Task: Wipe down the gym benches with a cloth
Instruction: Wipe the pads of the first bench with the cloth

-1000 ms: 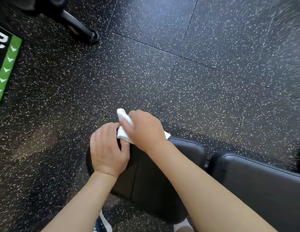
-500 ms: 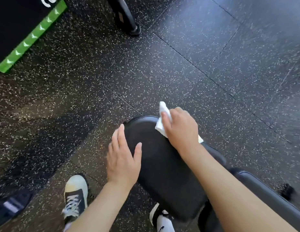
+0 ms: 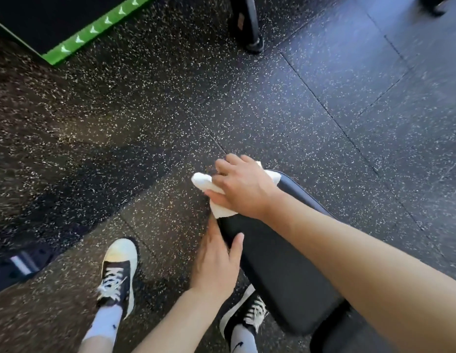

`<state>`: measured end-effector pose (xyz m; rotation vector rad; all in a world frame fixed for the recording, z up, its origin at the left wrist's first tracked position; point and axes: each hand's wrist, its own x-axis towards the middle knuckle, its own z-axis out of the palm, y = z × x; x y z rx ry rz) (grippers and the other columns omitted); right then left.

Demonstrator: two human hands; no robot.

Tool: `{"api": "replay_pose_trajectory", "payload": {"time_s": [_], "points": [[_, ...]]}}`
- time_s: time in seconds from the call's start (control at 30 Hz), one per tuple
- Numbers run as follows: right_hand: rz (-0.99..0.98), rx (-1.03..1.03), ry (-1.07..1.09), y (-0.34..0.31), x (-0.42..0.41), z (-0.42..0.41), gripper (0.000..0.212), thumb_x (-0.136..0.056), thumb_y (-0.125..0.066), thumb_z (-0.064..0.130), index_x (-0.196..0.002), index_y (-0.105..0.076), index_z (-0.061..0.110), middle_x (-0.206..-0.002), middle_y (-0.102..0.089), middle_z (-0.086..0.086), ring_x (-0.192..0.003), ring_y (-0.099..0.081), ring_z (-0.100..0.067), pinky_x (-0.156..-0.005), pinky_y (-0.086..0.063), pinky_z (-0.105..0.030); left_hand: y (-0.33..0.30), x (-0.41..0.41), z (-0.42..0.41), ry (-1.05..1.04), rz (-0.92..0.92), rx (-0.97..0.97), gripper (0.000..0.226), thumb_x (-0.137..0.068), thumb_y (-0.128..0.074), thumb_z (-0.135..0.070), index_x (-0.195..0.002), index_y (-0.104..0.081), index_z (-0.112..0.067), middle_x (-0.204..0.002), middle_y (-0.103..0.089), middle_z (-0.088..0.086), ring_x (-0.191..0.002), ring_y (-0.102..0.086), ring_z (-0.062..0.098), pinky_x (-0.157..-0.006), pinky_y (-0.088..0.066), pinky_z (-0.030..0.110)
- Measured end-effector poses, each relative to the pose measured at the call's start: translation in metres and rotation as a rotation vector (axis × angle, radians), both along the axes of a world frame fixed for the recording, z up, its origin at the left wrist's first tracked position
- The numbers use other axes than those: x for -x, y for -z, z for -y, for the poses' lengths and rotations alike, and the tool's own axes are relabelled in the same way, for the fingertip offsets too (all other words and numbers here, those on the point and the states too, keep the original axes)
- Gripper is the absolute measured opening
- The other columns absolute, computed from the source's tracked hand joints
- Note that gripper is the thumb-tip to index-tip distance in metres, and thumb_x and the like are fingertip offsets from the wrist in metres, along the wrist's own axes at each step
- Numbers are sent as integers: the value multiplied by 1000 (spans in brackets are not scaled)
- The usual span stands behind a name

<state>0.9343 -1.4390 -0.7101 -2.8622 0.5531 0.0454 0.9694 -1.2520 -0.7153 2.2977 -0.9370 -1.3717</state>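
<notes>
A white cloth (image 3: pixel 216 197) is being gripped by the right hand (image 3: pixel 243 188) at the bench (image 3: pixel 280 261) end, partly hidden. The bench's side edge is being touched by the left hand (image 3: pixel 216 261), fingers straight.

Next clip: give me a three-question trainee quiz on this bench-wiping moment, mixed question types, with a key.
1. True or false: the right hand holds the cloth at the end of the bench pad.
2. Which hand rests on the pad's side edge? A) left hand B) right hand C) neither
3. Fill in: the cloth's colour is ____.

Key: 1 true; 2 A; 3 white.
</notes>
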Motion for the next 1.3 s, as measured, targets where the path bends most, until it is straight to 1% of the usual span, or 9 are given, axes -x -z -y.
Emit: {"api": "replay_pose_trajectory", "payload": {"time_s": [0.17,0.37,0.5,0.63,0.77,0.87,1.0,1.13,1.3], "points": [[27,-128,603,2,30,35,52,-103,-55,47,-68,-59,8,-80,-52,-5,-79,-54,-31,-62,-45,-39,3,-10,-1,54,21,82,86,-102,-35,-62,-167,2,-20,-173,-23,6,-155,-28,20,-123,-24,30],[176,30,516,8,58,-12,36,-104,-56,43,-95,-64,10,-93,-51,-7,-81,-48,-30,-69,-39,-41,3,-28,24,170,84,190,79,-102,-33,-60,-167,-2,-26,-174,-17,-2,-158,-20,14,-124,-19,28],[203,34,494,10,118,-39,36,-105,-53,43,-108,-66,9,-95,-54,-8,-81,-48,-31,-69,-41,-43,2,-30,62,349,240,270,74,-105,-38,-51,-167,-12,-19,-172,-23,5,-157,-24,22,-127,-27,44],[225,61,644,11,186,-39,31,-103,-58,37,-109,-64,7,-96,-55,-12,-80,-50,-33,-68,-45,-46,-3,2,97,654,557,294,69,-104,-38,-51,-165,-24,-22,-170,-27,9,-154,-28,37,-122,-28,60],[252,-20,864,12,227,-38,31,-103,-60,33,-101,-68,3,-91,-55,-12,-77,-51,-35,-67,-46,-49,-3,44,132,895,684,323,56,-106,-32,-45,-156,-46,-24,-159,-47,3,-151,-35,36,-122,-21,63],[229,-142,932,10,242,-36,32,-102,-60,39,-98,-67,8,-88,-56,-6,-79,-53,-30,-67,-45,-43,-2,85,157,1088,641,371,46,-107,-26,-39,-121,-66,-21,-121,-69,1,-123,-59,29,-116,-31,51],[96,-396,1092,9,278,-27,39,-101,-48,51,-88,-56,15,-86,-50,2,-84,-53,-25,-68,-43,-42,0,122,181,1255,609,327,38,-105,-28,-36,-77,-50,-26,-81,-68,2,-77,-65,32,-74,-41,41],[132,-355,1202,1,292,-50,35,-103,-50,45,-97,-62,12,-94,-55,-6,-87,-52,-30,-75,-44,-44,1,122,182,1239,591,375,40,-101,-35,-34,-70,-57,-20,-67,-63,1,-64,-61,33,-60,-41,40],[155,-365,1387,5,282,-51,40,-106,-45,49,-121,-62,16,-108,-60,-4,-97,-55,-28,-83,-46,-42,9,123,182,1248,621,418,45,-99,-33,-35,-83,-73,-19,-75,-70,2,-69,-66,34,-64,-51,44]]}}
